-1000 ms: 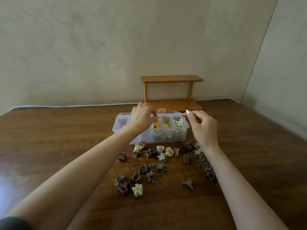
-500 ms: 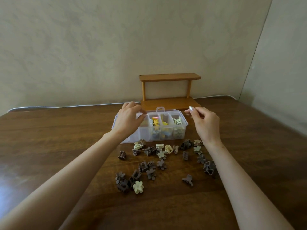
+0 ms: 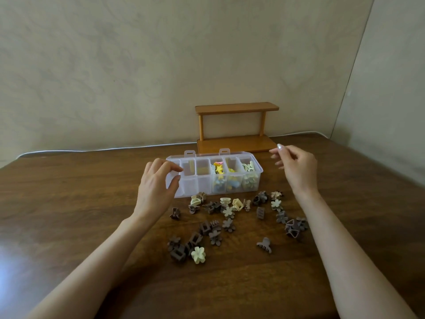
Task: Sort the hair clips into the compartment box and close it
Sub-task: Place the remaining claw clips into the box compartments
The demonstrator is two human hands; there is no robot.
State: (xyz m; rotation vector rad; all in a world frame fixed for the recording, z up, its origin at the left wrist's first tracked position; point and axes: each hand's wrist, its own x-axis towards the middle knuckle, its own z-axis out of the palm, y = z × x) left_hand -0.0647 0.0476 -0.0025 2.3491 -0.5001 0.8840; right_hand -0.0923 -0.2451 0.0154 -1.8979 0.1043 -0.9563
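A clear plastic compartment box (image 3: 202, 187) stands open on the wooden table, its lid folded back behind it. The three right compartments hold coloured clips, among them yellow clips (image 3: 218, 169); the left ones look empty. Several brown and cream hair clips (image 3: 227, 212) lie scattered in front of the box, with a cream flower clip (image 3: 198, 254) nearest me. My left hand (image 3: 156, 187) hovers at the box's left end, fingers loosely curled, holding nothing. My right hand (image 3: 296, 166) is raised to the right of the box, fingers apart and empty.
A small wooden two-tier shelf (image 3: 236, 127) stands behind the box against the wall. A white cable (image 3: 92, 150) runs along the table's back edge. The wall corner is at the right.
Both hands have drawn away from above the box: the left slid to its left end, the right moved off to the right. The compartments are now uncovered.
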